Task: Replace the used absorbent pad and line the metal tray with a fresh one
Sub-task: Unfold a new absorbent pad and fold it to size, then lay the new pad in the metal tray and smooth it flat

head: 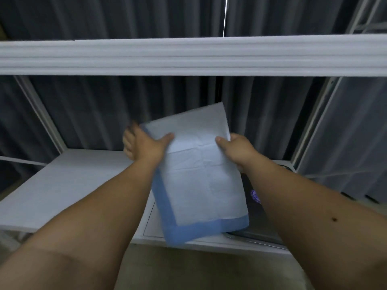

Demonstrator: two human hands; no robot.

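Observation:
A folded absorbent pad (pixel 199 174), white with a blue border along its left and near edges, is held up between both hands above the white rack. My left hand (pixel 144 145) grips its left edge, thumb on top and fingers underneath. My right hand (pixel 236 149) grips its right edge the same way. Under the pad and my right forearm lies a dark metal tray (pixel 257 222) with a purple round mark on it; most of the tray is hidden.
A white shelf surface (pixel 69 185) stretches to the left of the tray. A thick white shelf rail (pixel 188 57) crosses overhead. White frame posts (pixel 41 114) stand at left and right. Dark grey curtains (pixel 104 114) hang behind.

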